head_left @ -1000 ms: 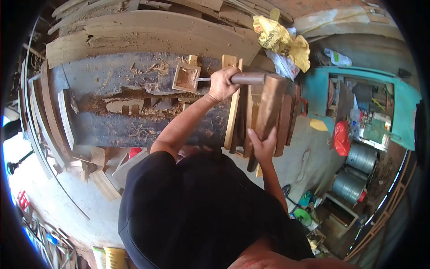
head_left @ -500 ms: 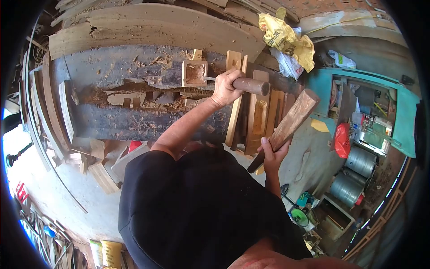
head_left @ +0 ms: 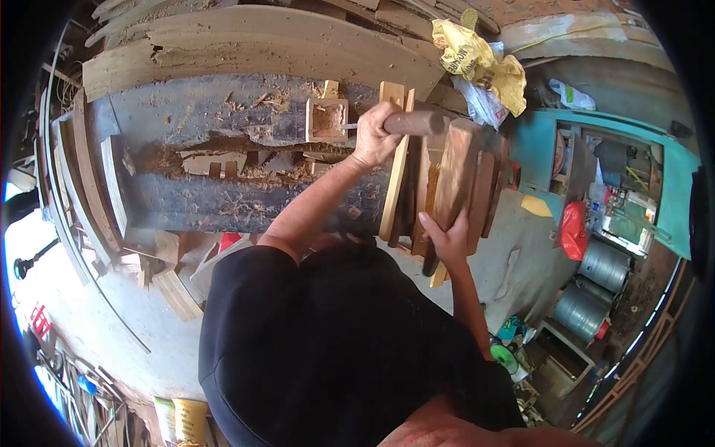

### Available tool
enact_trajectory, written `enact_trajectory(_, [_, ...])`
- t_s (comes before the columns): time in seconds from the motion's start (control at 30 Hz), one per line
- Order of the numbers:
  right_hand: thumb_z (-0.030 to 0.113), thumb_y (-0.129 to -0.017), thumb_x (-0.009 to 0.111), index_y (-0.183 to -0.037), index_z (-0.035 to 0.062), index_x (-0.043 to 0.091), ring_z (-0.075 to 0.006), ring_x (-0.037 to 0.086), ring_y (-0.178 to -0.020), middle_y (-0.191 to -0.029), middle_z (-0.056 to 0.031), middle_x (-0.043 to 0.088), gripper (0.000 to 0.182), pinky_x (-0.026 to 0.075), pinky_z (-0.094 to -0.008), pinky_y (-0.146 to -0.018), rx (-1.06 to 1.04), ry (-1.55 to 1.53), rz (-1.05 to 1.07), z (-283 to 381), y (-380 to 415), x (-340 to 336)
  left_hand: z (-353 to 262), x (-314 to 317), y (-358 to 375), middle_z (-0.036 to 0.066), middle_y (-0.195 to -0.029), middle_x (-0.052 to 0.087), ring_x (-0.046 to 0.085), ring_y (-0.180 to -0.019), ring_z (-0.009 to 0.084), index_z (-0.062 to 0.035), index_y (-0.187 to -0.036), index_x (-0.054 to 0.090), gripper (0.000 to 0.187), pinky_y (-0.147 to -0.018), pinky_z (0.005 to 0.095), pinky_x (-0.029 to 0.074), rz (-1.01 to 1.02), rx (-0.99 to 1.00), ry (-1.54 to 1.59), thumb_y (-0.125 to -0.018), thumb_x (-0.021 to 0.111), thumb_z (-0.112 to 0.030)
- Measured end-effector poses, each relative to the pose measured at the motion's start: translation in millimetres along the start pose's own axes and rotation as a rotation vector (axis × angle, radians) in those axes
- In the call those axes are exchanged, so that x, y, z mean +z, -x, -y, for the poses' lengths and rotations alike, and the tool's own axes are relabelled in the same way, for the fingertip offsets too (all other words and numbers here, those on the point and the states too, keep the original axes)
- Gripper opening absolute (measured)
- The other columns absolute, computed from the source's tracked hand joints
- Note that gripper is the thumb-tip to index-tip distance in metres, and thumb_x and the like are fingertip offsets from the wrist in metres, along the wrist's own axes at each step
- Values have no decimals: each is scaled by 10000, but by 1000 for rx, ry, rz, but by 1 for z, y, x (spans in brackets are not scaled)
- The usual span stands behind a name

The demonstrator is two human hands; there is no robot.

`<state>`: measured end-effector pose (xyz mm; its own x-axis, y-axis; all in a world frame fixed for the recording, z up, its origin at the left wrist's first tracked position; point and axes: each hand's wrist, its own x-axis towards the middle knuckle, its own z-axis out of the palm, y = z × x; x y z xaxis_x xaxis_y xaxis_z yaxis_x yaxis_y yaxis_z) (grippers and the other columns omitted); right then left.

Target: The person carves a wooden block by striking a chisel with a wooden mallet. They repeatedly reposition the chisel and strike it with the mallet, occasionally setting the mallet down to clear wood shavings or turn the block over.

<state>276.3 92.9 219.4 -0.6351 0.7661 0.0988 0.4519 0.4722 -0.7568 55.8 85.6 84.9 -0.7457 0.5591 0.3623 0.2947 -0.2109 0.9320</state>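
Note:
My left hand is wrapped round a chisel with a thick, round brown handle. Its narrow metal blade reaches left to the side of a small square wooden block with a hollowed, rough reddish face. In my right hand is a heavy wooden mallet, fingers round its lower part and thumb along the side. The mallet's thick end overlaps the edge of the chisel handle's butt in this view. The block sits on a dark, worn workbench strewn with wood chips.
Several wooden pieces lie at the bench's right end. Long planks line the far side. A yellow bag lies at the back right, near a teal cabinet frame. Metal cylinders stand on the right.
My right hand has swung the mallet left and turned it more upright, bringing it to the chisel's butt. My left hand and the chisel keep nearly the same place at the block.

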Motion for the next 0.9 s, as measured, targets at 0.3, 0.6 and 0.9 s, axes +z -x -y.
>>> enact_trajectory(0.3, [180,-897,556,-1352,-48,351,-205,592,-681,-879,-125,584,548,508,-315,-644,-530,-492,-200,22,-24,-3,9,2,-2,139,-816,617,629,-803,369,-70,-884,586,255,-695,420,511,44,-36,-17,-657,701,-68])
enact_trajectory(0.6, [47,-857,626,-1243,-47,429,-206,623,-688,-877,-90,604,444,504,-311,-733,-310,-554,-204,26,-30,-31,12,10,8,109,-809,617,634,-781,356,-103,-873,596,257,-656,422,513,132,25,-125,-647,720,-88])
enact_trajectory(0.9, [19,-849,659,-1337,-16,322,-155,585,-645,-835,-80,583,594,498,-274,-634,122,-398,-152,14,-12,-29,10,0,11,74,-776,619,646,-752,316,-123,-851,605,225,-641,406,520,215,55,-183,-662,726,-122])
